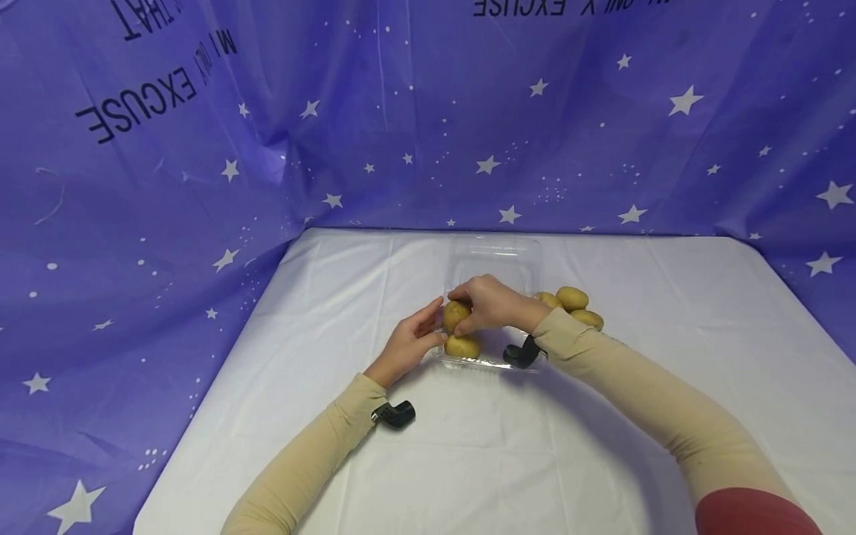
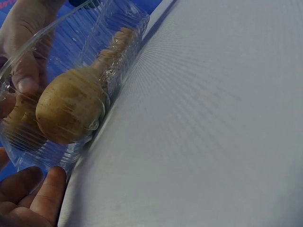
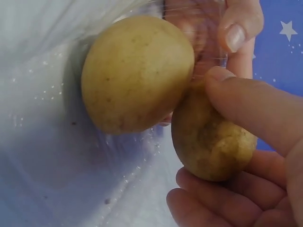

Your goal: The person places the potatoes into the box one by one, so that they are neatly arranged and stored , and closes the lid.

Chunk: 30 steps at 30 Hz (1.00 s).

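A clear plastic clamshell box lies with its lid folded back. One yellow potato rests in the box's near left corner; it fills much of the right wrist view as a large potato. My right hand reaches over the box and holds a second potato between thumb and fingers, beside the first. In the right wrist view the held potato shows a darker patch. At the box's left side is my left hand, its fingers extended against the clear wall.
Several loose potatoes lie on the white tablecloth just right of the box, partly behind the right wrist. A purple star-printed curtain hangs behind and left of the table. Each wrist wears a small black camera.
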Available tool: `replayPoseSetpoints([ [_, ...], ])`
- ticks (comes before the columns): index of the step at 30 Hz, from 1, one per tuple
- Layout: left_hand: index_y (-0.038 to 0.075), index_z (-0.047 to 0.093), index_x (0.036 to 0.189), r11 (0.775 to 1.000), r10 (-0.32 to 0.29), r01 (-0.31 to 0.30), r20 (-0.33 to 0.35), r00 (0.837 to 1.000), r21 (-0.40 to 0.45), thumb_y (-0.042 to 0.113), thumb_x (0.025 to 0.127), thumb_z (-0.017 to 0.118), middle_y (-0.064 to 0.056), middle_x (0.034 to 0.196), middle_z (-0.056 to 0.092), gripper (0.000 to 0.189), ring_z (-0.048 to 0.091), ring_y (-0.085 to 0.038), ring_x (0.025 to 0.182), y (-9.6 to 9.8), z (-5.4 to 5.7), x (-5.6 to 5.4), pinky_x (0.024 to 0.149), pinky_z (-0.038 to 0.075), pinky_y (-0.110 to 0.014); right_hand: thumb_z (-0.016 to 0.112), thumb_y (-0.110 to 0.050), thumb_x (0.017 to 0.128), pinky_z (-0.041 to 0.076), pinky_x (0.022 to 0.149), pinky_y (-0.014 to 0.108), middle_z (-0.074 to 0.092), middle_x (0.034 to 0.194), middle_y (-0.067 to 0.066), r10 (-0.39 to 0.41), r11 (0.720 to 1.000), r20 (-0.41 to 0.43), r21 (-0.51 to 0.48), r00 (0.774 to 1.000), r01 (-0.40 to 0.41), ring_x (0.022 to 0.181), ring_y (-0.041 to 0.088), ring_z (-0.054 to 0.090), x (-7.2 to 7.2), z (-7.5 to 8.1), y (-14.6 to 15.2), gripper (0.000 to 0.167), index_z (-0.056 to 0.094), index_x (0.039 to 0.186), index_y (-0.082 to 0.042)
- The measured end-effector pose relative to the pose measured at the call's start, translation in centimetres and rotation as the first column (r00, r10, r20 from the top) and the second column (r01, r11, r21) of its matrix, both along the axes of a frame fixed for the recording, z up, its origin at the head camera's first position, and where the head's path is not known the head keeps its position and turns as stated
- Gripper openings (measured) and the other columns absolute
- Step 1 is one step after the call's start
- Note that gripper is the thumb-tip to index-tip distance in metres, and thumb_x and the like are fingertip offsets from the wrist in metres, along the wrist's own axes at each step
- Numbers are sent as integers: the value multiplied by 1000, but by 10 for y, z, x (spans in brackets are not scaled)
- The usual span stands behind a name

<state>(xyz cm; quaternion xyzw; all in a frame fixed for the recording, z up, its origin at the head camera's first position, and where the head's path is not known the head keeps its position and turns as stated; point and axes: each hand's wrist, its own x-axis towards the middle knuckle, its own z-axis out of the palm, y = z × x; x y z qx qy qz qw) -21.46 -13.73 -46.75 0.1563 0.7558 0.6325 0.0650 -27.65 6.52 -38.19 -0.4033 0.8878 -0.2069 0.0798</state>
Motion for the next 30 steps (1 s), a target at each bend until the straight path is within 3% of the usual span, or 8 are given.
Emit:
replayPoseSetpoints([
  [6, 3, 34, 158, 1000, -5, 5, -15, 1000, 11, 1, 91, 64, -26, 158, 42, 73, 49, -40, 142, 0, 1, 0, 120, 42, -44, 82, -11, 76, 64, 89, 38, 78, 107, 18, 41, 997, 24, -72, 999, -39, 98, 29, 76, 0, 6, 3, 44, 72, 115, 7],
  [12, 2, 33, 158, 999, -18, 17, 4, 1000, 36, 0, 91, 68, -25, 159, 40, 76, 46, -40, 144, 0, -1, 1, 121, 40, -45, 78, -6, 79, 62, 96, 38, 71, 124, 24, 33, 995, 107, -100, 994, -22, 112, 35, 72, -1, 7, 8, 50, 67, 126, 10],
  [17, -1, 32, 158, 999, -18, 18, 15, 1000, 50, -2, 90, 69, -27, 160, 37, 78, 44, -42, 145, 0, 0, 1, 121, 40, -47, 77, -4, 82, 61, 97, 39, 67, 131, 25, -21, 992, 181, -116, 983, 42, 117, 37, 70, 0, 19, 20, 55, 62, 133, 9],
  [21, -2, 32, 158, 999, -9, 8, 24, 1000, 51, -3, 90, 69, -28, 159, 38, 77, 46, -44, 143, 1, 0, 2, 121, 40, -47, 76, -4, 86, 61, 98, 41, 66, 132, 26, -73, 976, 209, -185, 975, 113, 118, 39, 69, 1, 30, 41, 50, 62, 133, 9],
  [26, -3, 32, 157, 999, -5, 4, 15, 1000, 37, -3, 91, 69, -29, 158, 39, 76, 47, -45, 142, 1, 0, 2, 119, 42, -46, 76, -6, 89, 61, 98, 42, 67, 132, 25, -179, 941, 211, -249, 961, 230, 118, 40, 69, 3, 37, 77, 47, 64, 132, 7],
  [30, -3, 32, 157, 999, -8, 8, 9, 1000, 38, -3, 91, 69, -29, 159, 38, 75, 47, -46, 142, -2, -1, 1, 119, 42, -46, 75, -10, 91, 60, 99, 41, 67, 132, 24, -255, 926, 192, -233, 948, 296, 118, 40, 69, 9, 39, 104, 47, 63, 134, 5],
])
